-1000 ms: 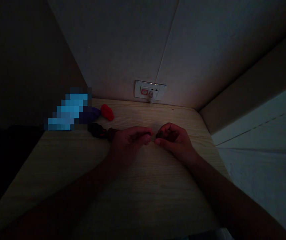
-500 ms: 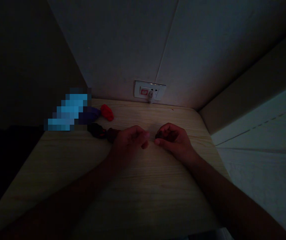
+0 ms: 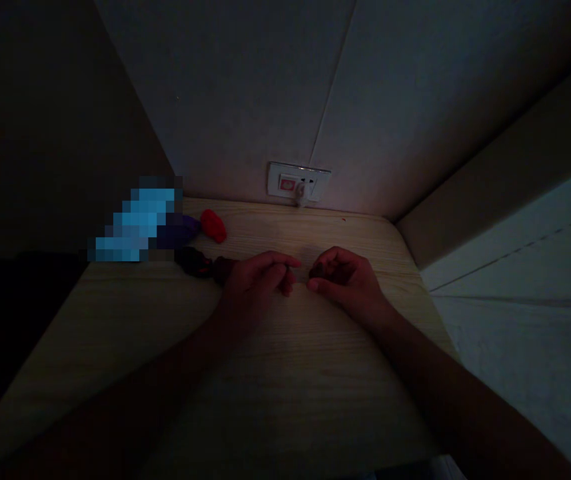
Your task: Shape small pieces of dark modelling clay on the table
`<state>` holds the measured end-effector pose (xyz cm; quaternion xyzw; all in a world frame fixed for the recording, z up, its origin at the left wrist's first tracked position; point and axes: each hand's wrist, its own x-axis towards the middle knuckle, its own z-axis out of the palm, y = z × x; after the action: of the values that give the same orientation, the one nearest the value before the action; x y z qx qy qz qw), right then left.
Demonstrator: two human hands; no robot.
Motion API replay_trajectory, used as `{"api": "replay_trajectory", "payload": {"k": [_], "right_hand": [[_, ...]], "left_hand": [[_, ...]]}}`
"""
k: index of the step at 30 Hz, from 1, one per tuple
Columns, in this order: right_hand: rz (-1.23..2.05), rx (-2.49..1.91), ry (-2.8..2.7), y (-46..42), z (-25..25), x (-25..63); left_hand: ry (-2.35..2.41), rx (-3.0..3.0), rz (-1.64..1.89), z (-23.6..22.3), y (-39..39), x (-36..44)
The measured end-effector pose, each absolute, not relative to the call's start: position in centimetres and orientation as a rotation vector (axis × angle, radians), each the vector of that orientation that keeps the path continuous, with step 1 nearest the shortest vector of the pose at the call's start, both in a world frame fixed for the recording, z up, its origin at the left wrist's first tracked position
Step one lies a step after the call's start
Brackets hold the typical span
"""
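Dim light makes small details hard to see. My right hand (image 3: 350, 283) is curled, pinching a small dark lump (image 3: 318, 270) between thumb and fingers. Just across a narrow gap, my left hand (image 3: 255, 287) has its thumb pressed towards the bent fingers; a tiny dark bit may sit at the thumb tip, but I cannot make it out. Behind the left hand's knuckles lies a brownish-red lump (image 3: 222, 269), partly hidden. Beside that is a black lump (image 3: 194, 262) with reddish spots. Farther back rest a bright red soft-looking lump (image 3: 214, 226) and a purple one (image 3: 181, 231).
The hands are over a light wood-grain tabletop (image 3: 285, 387). A pixelated blue patch (image 3: 140, 223) covers something at the back left. On the wall behind is a socket plate (image 3: 321, 183) with a clear plug (image 3: 302, 193). A pale panel (image 3: 515, 247) stands along the right side.
My left thumb and fingers have shifted against each other, and the left fingertips have drawn slightly left, away from the right hand. The right hand and its dark lump are nearly still.
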<state>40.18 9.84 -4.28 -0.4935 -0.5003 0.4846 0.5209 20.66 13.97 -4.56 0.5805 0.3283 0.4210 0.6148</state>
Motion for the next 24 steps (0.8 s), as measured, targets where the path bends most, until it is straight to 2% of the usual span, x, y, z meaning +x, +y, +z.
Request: {"api": "replay_trajectory", "payload": {"k": [13, 24], "right_hand": [[1.229, -1.130, -1.155, 9.81, -4.16, 40.09], [1.208, -1.129, -1.192, 9.84, -4.31, 40.12]], "left_hand": [[0.812, 1.464, 0.957, -4.16, 14.00, 20.67], [0.822, 1.309, 0.921, -4.42, 13.94, 20.75]]}}
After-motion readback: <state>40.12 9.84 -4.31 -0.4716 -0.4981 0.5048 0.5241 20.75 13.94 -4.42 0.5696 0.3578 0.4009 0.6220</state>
